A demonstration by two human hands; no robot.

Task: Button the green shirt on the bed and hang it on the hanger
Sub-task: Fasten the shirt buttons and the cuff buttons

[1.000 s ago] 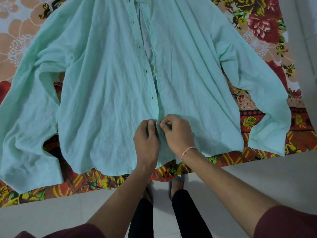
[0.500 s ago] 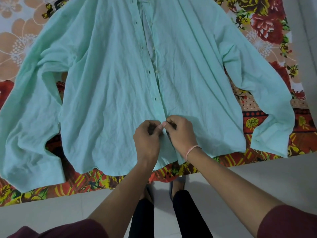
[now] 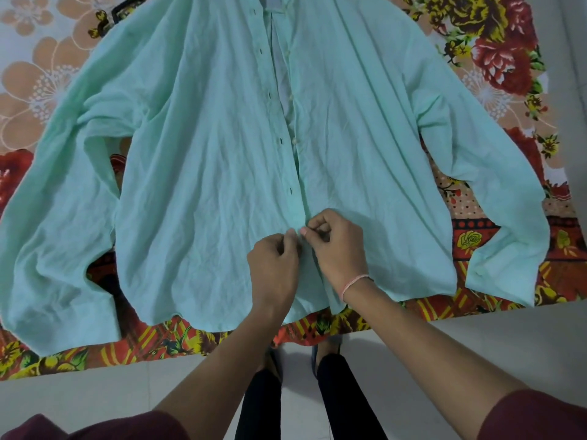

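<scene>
One green shirt (image 3: 197, 185), two hands. The left hand (image 3: 273, 271) and right hand (image 3: 336, 249) meet at its placket, fingers (image 3: 317, 222) pinching it. The hem lies near the bed (image 3: 158, 341) edge.

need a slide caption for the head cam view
Left hand and right hand pinch the lower placket of the green shirt on a floral bedsheet.

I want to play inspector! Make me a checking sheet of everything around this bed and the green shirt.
Surface: bed, covered in a flowered print.
Job's things: green shirt spread flat, front up; its front is open above the hands, buttons undone there. Hanger: only a dark bit peeks out by the shoulder, cannot tell.
Clutter: nothing seen.
Hands: left hand and right hand both pinch the shirt's front edges near the hem.
Cables: nothing seen.
Surroundings: pale floor; the person's legs in black.
</scene>
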